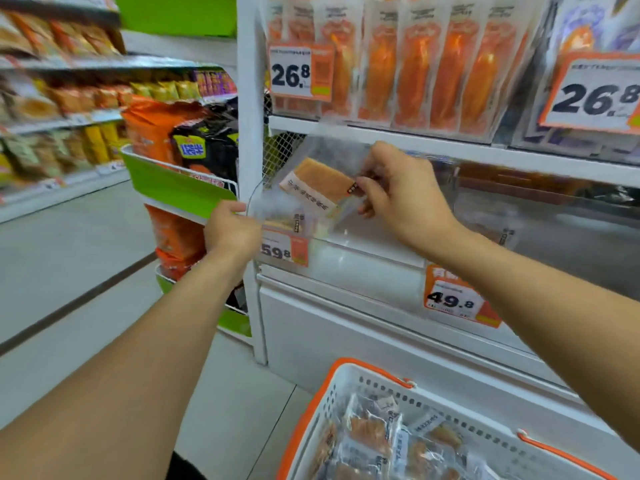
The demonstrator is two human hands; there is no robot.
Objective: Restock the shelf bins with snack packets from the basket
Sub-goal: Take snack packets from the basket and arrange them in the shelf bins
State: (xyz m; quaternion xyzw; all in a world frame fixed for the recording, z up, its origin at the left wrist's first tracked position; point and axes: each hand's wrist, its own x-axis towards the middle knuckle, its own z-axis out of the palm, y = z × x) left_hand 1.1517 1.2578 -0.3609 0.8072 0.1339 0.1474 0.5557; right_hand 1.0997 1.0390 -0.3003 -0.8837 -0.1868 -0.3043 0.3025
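Both my forearms bare, no sleeves in view. Left hand (231, 230), right hand (403, 188): no gloves, rings, watch visible.

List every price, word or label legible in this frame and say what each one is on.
"26.8": orange-edged price tag on the upper shelf, left.
"26.8": larger price tag on the upper shelf, right.
"59.8": price tag on the clear bin front, beside the left hand.
"49.8": price tag on the lower bin front.
Print on the snack packet pinched by the right hand, the basket packets and the hanging packs: too blurred to read.
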